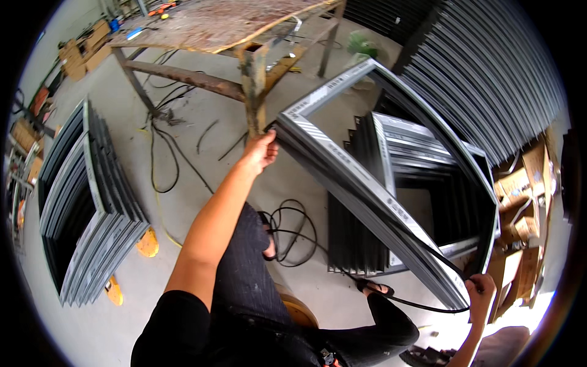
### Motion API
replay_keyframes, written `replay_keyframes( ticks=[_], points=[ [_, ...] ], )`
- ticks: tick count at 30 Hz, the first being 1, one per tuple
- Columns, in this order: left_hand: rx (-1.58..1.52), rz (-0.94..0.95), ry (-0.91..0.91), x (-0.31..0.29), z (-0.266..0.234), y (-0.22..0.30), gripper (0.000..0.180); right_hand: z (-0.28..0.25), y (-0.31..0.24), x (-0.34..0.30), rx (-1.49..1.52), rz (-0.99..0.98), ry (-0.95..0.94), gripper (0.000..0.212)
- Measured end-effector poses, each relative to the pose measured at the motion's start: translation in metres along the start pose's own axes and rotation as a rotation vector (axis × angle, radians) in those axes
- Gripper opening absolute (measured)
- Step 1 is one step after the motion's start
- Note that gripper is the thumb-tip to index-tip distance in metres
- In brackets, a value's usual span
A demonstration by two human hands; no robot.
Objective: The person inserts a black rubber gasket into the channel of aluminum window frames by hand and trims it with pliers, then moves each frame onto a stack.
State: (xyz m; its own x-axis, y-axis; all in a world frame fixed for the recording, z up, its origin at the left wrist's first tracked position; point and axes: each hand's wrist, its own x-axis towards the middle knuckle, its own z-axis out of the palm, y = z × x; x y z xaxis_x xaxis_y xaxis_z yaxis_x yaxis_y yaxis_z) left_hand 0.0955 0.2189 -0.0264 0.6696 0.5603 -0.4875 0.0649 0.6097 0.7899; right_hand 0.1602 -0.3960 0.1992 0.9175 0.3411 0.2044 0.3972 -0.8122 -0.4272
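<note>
A dark grey metal frame [367, 182], four-sided with striped and printed film on its face, is held tilted in front of me. It looks several layers thick. My left hand [262, 151] is closed at its left corner, thumb uppermost. My right hand [482, 290] is closed at its lower right corner. A black cable [422, 304] runs up to the right hand; whether the fingers hold it too is hidden. Beneath and behind the held frame stands a stack of similar frames [358, 229], partly covered by it.
Another stack of frames [113, 238] leans at left on yellow supports [148, 243]. A worn table [208, 24] with rusty legs stands ahead. Black cables [296, 232] loop across the floor near my feet. Dark slatted panels [483, 73] and cardboard boxes [516, 269] line the right.
</note>
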Motion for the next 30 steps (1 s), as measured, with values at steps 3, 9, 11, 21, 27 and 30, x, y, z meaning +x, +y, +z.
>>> replay_keyframes(
  ticks=[3, 9, 11, 21, 27, 30],
  points=[
    [0.053, -0.019, -0.017, -0.011, 0.005, 0.001, 0.035, 0.019, 0.014, -0.002, 0.066, -0.028, 0.044, 0.010],
    [0.037, 0.045, -0.066, -0.011, -0.002, 0.000, 0.031, 0.027, 0.073, -0.006, 0.197, -0.015, -0.141, 0.021],
    [0.062, 0.063, -0.049, -0.008, -0.005, -0.003, 0.031, 0.022, 0.046, -0.006, 0.423, 0.191, -0.247, 0.023],
    [0.074, 0.016, -0.126, -0.029, 0.015, -0.014, 0.031, 0.065, 0.085, -0.022, 0.464, 0.285, -0.243, 0.028],
    [0.010, 0.012, -0.176, -0.049, 0.038, -0.033, 0.027, 0.074, 0.104, -0.023, 0.465, 0.282, -0.215, 0.028],
    [0.012, 0.048, -0.107, -0.043, 0.036, -0.039, 0.025, 0.073, 0.097, -0.018, 0.490, 0.248, -0.263, 0.027]
  ],
)
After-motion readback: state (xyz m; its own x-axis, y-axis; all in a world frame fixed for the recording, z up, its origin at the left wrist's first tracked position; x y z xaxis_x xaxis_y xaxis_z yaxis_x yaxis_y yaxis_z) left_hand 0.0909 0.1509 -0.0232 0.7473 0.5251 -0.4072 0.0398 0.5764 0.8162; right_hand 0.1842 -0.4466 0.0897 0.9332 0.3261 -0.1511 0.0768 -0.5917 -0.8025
